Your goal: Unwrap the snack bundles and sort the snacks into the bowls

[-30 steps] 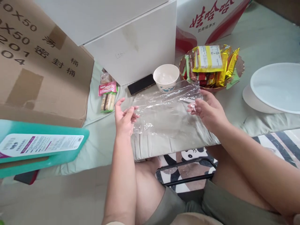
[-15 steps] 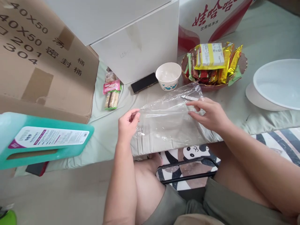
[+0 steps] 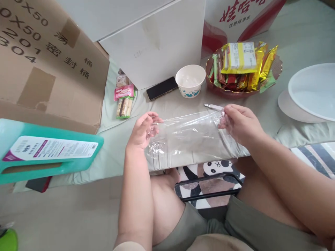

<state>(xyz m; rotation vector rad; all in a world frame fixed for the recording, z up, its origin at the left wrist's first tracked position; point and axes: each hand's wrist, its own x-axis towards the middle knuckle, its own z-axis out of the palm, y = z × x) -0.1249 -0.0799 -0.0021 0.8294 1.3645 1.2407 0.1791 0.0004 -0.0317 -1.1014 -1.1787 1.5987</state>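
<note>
A clear plastic bag (image 3: 187,134) is stretched between my two hands above the cloth-covered surface. My left hand (image 3: 143,130) grips its left end, fingers curled with the film bunched over them. On the other side, my right hand (image 3: 242,123) is closed on the bag's upper right corner, thumb on top. A slim silver tool (image 3: 213,106) lies just behind the bag, near my right fingertips; its exact kind is hard to tell.
Behind the bag are a black phone (image 3: 161,89), a white paper bowl (image 3: 190,82) and a snack-filled bowl (image 3: 243,91). Wrapped snacks (image 3: 124,99) and a green jug (image 3: 52,153) stand left, by a cardboard box (image 3: 75,101). A large white bowl (image 3: 295,108) is at right.
My right hand has gone from spread fingers to gripping the bag's corner. The bag's far edge has been drawn nearer and pulled taut, uncovering more of the silver tool.
</note>
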